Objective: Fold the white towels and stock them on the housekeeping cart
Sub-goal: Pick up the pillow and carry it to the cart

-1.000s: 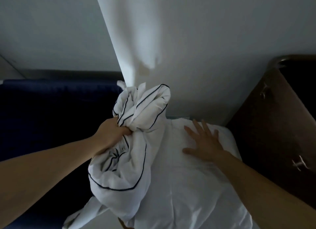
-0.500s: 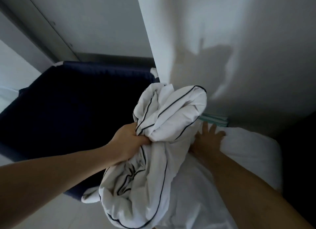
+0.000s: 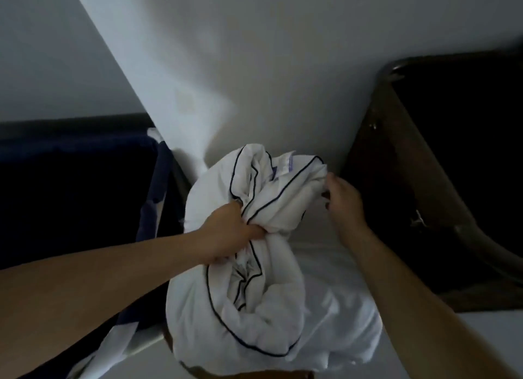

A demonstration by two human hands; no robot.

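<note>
Fisted tight: your left hand (image 3: 235, 233) clamps the middle of the bunched white towel (image 3: 254, 316), held above the white linen pile (image 3: 342, 288). Your right hand (image 3: 343, 201) touches its top-right edge, fingers curled; can't tell if pinching.

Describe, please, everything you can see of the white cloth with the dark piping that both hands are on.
The white cloth looks like thin woven fabric edged with narrow dark piping. It is unfolded, crumpled into a twisted bundle. A small label shows near its top. The left hand grips it round the middle, bunching the folds. The right hand meets its upper right edge; whether it pinches there is unclear. The bundle's lower part rests on other white linen.
</note>
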